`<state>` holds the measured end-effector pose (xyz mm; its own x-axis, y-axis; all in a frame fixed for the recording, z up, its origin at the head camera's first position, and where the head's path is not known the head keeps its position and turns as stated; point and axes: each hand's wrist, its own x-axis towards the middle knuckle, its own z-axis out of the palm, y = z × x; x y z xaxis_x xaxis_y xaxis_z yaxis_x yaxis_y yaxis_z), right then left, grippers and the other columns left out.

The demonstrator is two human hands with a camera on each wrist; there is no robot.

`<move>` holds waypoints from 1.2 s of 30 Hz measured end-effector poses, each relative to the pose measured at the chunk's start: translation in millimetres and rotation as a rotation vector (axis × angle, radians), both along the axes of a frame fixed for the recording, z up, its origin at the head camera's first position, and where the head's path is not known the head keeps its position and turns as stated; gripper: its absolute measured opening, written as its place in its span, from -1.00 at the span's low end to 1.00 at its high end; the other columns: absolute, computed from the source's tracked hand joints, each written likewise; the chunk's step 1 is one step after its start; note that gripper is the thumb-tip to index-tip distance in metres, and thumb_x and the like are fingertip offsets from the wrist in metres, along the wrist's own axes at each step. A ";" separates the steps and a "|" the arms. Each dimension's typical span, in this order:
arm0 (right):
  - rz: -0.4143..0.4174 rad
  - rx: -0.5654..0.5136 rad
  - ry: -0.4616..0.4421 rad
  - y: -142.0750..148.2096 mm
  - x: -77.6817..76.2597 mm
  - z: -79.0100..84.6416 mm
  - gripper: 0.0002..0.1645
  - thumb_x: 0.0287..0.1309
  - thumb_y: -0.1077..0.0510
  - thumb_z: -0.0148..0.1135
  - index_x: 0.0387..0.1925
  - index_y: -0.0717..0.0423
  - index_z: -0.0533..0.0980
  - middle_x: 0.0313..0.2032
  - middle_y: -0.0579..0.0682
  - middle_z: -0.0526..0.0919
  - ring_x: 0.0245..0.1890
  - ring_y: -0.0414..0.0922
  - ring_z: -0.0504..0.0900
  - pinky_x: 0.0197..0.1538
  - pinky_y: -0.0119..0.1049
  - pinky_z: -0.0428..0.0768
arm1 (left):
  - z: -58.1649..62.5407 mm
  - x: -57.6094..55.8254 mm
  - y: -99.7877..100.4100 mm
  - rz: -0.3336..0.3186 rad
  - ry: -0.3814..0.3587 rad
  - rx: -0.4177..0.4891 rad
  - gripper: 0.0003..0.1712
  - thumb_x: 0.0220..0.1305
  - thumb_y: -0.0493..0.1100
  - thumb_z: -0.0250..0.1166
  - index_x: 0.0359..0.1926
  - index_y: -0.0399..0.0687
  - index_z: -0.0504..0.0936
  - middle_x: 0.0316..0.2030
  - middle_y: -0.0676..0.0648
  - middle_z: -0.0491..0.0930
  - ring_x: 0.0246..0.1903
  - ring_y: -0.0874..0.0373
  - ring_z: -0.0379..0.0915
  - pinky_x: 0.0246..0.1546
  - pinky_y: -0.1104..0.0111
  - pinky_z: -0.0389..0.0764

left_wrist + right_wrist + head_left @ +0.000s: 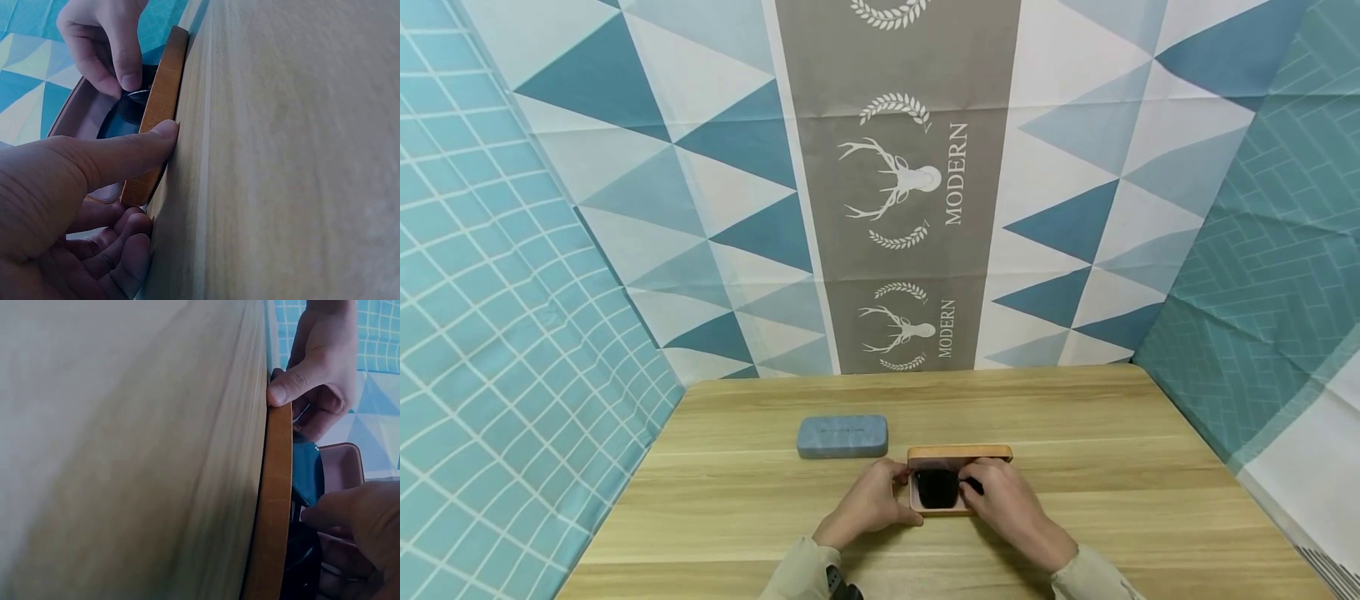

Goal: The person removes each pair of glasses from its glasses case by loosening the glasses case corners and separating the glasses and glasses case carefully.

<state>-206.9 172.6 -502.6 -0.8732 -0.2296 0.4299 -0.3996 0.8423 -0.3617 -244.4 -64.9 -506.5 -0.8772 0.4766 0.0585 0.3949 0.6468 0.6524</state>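
An orange-brown glasses case (959,451) stands with its lid raised on the wooden table, its lining pinkish. Dark sunglasses (937,490) lie inside, one large black lens showing at the left. My left hand (876,500) grips the case's left end, thumb (147,147) along the front edge and the other fingers around the side. Over the right half of the case, my right hand (1006,502) pinches the sunglasses near their middle between thumb and fingertips. That hand covers much of the other lens in the head view.
A closed blue-grey glasses case (842,437) lies behind and to the left of the brown one. The wooden table (737,517) meets patterned cloth (895,250) at the back and tiled-pattern cloth (512,333) on the left.
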 end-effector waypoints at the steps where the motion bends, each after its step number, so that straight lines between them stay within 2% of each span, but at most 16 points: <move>1: 0.006 0.006 0.010 0.4 0.4 0.1 -0.93 0.07 0.25 0.50 -0.37 0.04 0.75 -0.28 -0.06 0.78 -0.21 -0.10 0.74 -0.10 -0.13 0.73 | -0.3 -0.1 0.1 0.000 0.002 -0.001 -0.53 -0.19 -0.03 0.75 -0.33 0.00 0.65 -0.34 0.10 0.53 -0.32 0.24 0.37 -0.30 0.40 0.44; 10: 0.039 0.025 0.056 5.8 4.1 2.9 -0.91 0.11 0.22 0.48 -0.31 0.03 0.74 -0.21 -0.06 0.79 -0.15 -0.09 0.74 -0.07 -0.15 0.74 | 0.1 0.2 0.9 -0.005 0.017 0.001 -0.50 -0.20 -0.03 0.75 -0.23 -0.01 0.71 -0.31 0.09 0.58 -0.26 0.23 0.43 -0.22 0.39 0.51; 19: 0.134 0.072 0.201 10.3 7.1 7.5 -0.86 0.06 0.23 0.53 -0.31 0.01 0.72 -0.22 -0.09 0.78 -0.18 -0.16 0.73 -0.12 -0.21 0.74 | 0.3 0.6 0.5 -0.011 0.001 0.000 -0.45 -0.18 -0.05 0.75 -0.11 0.01 0.75 -0.25 0.08 0.62 -0.20 0.23 0.47 -0.18 0.36 0.55; 23: 0.148 0.078 0.193 10.9 11.2 13.3 -0.85 0.04 0.20 0.54 -0.31 -0.01 0.71 -0.23 -0.11 0.77 -0.20 -0.19 0.71 -0.14 -0.22 0.73 | 0.8 1.1 0.3 -0.011 -0.004 0.003 -0.44 -0.18 -0.05 0.74 -0.09 0.01 0.75 -0.23 0.09 0.63 -0.17 0.22 0.49 -0.15 0.35 0.56; 28: 0.168 0.098 0.190 11.4 16.7 17.7 -0.83 -0.01 0.17 0.56 -0.32 0.00 0.71 -0.29 -0.13 0.76 -0.28 -0.21 0.70 -0.20 -0.27 0.71 | 1.5 1.5 0.5 -0.006 -0.005 -0.003 -0.38 -0.20 -0.04 0.74 -0.04 -0.08 0.75 -0.19 0.05 0.63 -0.16 0.20 0.50 -0.13 0.34 0.58; 33: 0.214 0.112 0.192 11.1 22.5 20.7 -0.83 -0.08 0.22 0.54 -0.37 0.01 0.71 -0.35 -0.16 0.75 -0.33 -0.24 0.68 -0.24 -0.31 0.69 | 1.8 1.4 1.1 -0.023 0.027 -0.016 -0.32 -0.19 -0.08 0.74 0.02 -0.17 0.74 -0.21 0.03 0.64 -0.19 0.22 0.48 -0.20 0.39 0.55; 36: 0.247 0.113 0.152 10.8 26.6 22.8 -0.83 -0.10 0.27 0.51 -0.39 0.02 0.71 -0.37 -0.16 0.75 -0.34 -0.26 0.66 -0.26 -0.33 0.68 | 1.2 0.8 1.0 -0.028 0.035 -0.021 -0.31 -0.17 -0.10 0.71 0.06 -0.18 0.74 -0.22 0.04 0.64 -0.22 0.24 0.46 -0.23 0.41 0.53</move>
<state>-180.3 183.4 -479.8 -0.7126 -0.4804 0.5113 -0.6394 0.7446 -0.1916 -243.5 -63.8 -505.2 -0.8610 0.5025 0.0787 0.4357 0.6489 0.6238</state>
